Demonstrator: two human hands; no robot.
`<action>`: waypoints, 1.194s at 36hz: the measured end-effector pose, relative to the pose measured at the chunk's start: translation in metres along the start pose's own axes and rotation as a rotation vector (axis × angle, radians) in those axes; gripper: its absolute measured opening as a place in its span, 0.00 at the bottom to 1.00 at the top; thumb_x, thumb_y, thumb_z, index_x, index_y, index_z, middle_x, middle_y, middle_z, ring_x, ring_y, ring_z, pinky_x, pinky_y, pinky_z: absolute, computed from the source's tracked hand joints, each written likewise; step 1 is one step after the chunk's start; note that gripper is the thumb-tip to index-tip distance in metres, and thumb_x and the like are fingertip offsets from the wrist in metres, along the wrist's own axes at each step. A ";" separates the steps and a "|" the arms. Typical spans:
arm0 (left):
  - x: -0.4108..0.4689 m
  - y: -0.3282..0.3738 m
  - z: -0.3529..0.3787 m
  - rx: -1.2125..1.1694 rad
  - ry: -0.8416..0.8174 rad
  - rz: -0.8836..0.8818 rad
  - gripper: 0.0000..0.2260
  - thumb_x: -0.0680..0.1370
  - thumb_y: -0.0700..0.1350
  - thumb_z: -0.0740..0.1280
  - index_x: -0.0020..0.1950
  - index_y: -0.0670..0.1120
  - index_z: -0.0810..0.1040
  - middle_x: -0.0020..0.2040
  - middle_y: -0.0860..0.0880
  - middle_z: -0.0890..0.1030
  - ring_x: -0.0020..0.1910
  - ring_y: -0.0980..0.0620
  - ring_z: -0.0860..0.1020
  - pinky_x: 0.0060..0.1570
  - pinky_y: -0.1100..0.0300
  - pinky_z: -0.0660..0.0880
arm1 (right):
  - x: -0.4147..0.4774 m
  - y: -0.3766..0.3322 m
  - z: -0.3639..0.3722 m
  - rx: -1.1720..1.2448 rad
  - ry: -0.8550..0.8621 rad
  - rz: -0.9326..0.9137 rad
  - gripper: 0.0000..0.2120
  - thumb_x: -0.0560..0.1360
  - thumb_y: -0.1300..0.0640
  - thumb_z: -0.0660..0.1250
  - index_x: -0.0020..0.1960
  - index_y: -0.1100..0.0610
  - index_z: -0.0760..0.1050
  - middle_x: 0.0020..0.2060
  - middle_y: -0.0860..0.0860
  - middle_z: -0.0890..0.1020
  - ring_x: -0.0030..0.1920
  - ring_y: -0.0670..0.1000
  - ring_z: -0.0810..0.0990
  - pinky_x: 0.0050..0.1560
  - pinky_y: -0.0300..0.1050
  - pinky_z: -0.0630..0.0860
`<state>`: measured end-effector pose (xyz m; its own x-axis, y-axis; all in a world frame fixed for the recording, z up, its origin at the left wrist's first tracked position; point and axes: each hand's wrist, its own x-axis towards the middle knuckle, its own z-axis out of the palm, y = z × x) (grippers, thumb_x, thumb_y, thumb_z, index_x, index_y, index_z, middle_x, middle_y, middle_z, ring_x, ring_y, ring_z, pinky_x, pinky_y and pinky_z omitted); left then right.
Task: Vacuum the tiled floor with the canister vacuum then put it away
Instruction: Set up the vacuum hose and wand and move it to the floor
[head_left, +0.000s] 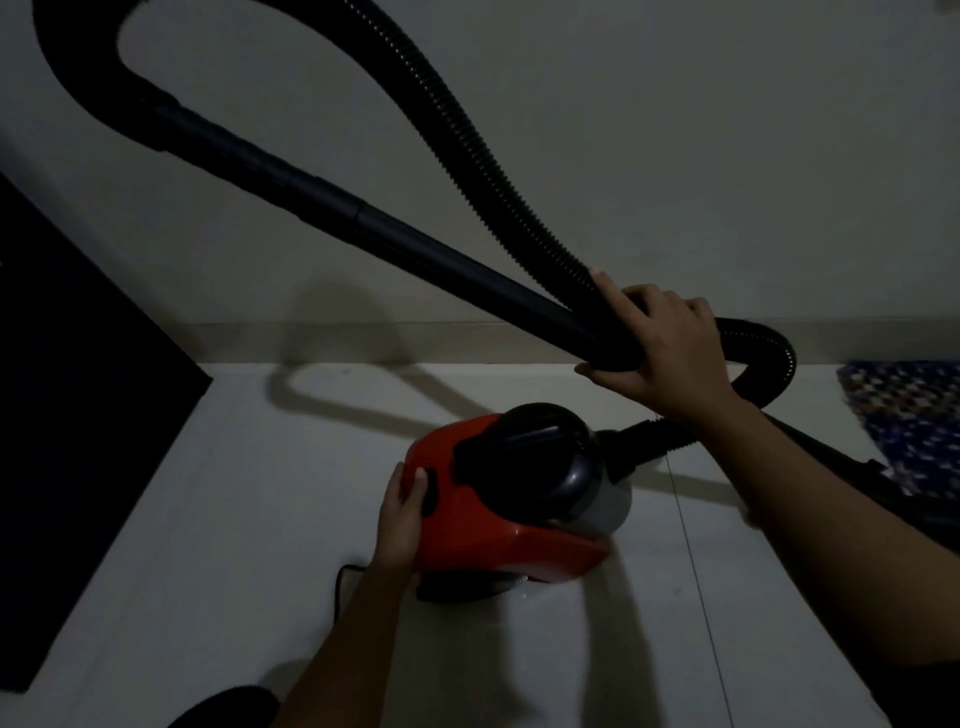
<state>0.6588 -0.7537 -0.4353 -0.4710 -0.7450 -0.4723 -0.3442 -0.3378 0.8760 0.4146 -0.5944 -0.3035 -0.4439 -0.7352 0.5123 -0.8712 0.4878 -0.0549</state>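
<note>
At 9 o'clock a flat black panel (78, 415) fills the left edge and stands on the pale tiled floor (234, 519). From 11 o'clock a rigid black wand (322, 197) slants down toward 3 o'clock. Its curved upper end bends over at the top left into a ribbed black hose (413, 130), which runs down beside it, so the two form a long loop against the plain wall (727, 156). A thin black power cord (340, 574) curls on the tile at 7 o'clock, just beside the left wrist.

The left hand (402, 514), at about 6 o'clock, cups the rear end of the canister vacuum (493, 525). Its fingers wrap the rounded red edge and its thumb lies next to a black button. The canister is red with a black handle (530, 452) on top and a grey front. It sits on the floor just below centre, close to the wall's skirting strip (311, 343), with its nose toward 3 o'clock.

The right hand (660, 348), at 3 o'clock, is closed over the lower end of the wand where it meets the hose, and grips both together above the canister. Past the hand the hose bends round and drops into the canister's front. A patterned blue mat (914, 415) lies on the floor at the right edge. Below it is a dark shape beside the right forearm, too dim to identify.
</note>
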 end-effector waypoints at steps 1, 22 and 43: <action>0.003 -0.002 -0.001 -0.011 0.003 0.006 0.27 0.80 0.52 0.60 0.77 0.48 0.56 0.75 0.43 0.64 0.70 0.41 0.67 0.66 0.44 0.69 | 0.000 0.001 0.001 0.002 -0.002 0.004 0.42 0.66 0.33 0.60 0.74 0.49 0.56 0.50 0.56 0.79 0.45 0.58 0.79 0.46 0.50 0.71; 0.016 -0.005 0.000 0.038 0.089 0.041 0.25 0.80 0.49 0.63 0.75 0.44 0.62 0.73 0.41 0.67 0.69 0.41 0.69 0.67 0.43 0.69 | 0.004 0.010 0.019 0.042 -0.027 0.069 0.42 0.64 0.34 0.60 0.75 0.48 0.56 0.51 0.56 0.79 0.46 0.58 0.79 0.48 0.51 0.70; -0.088 0.133 0.077 0.288 -0.070 0.918 0.19 0.77 0.47 0.67 0.68 0.47 0.72 0.67 0.52 0.73 0.67 0.57 0.69 0.66 0.67 0.67 | -0.040 0.041 -0.024 0.097 -0.122 0.189 0.48 0.63 0.44 0.76 0.76 0.45 0.54 0.52 0.55 0.77 0.53 0.58 0.77 0.52 0.52 0.67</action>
<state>0.5913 -0.6887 -0.2844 -0.7004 -0.6092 0.3720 0.0008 0.5205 0.8539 0.4016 -0.5334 -0.3056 -0.6175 -0.6898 0.3780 -0.7840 0.5786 -0.2249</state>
